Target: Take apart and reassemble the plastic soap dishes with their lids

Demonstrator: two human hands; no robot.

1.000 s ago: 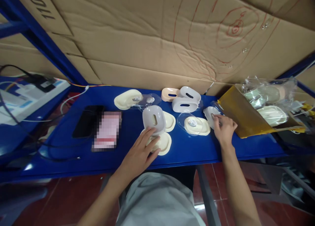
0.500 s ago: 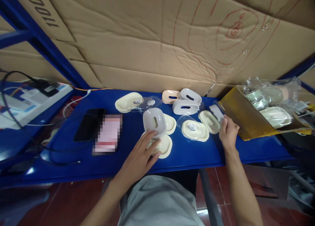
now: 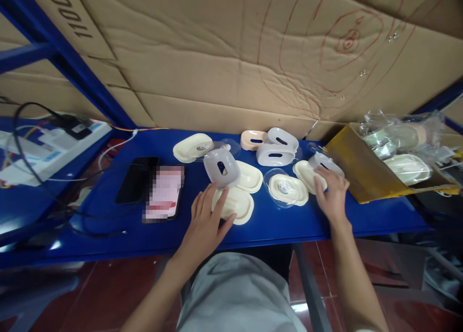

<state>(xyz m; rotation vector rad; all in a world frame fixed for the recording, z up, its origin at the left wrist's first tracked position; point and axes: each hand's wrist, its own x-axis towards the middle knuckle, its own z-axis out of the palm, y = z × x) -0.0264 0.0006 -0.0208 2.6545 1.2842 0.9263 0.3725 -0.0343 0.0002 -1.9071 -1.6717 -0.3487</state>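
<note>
My left hand (image 3: 206,221) has its fingers spread over a cream oval dish (image 3: 244,206). Its fingertips reach the lower edge of a tilted grey oval case (image 3: 221,168) with a slot in its face. At the right, my right hand (image 3: 333,197) has thumb and fingers closed around the right end of another cream oval dish (image 3: 306,174). Just behind those fingers lies a grey slotted case (image 3: 323,162), partly hidden. Between the hands, a cream dish with a round label (image 3: 284,187) overlaps a clear plastic cover (image 3: 271,177).
Grey slotted cases (image 3: 275,156) and a peach one (image 3: 253,140) stand at the back. A cream dish (image 3: 188,147) lies back left. Two phones (image 3: 164,192) lie left, near cables and a power strip (image 3: 96,134). A cardboard box (image 3: 350,168) holds bagged parts at right.
My right hand has let go of the grey case, which now lies behind it, and has moved left onto the cream dish. The grey case by my left hand has shifted up and left.
</note>
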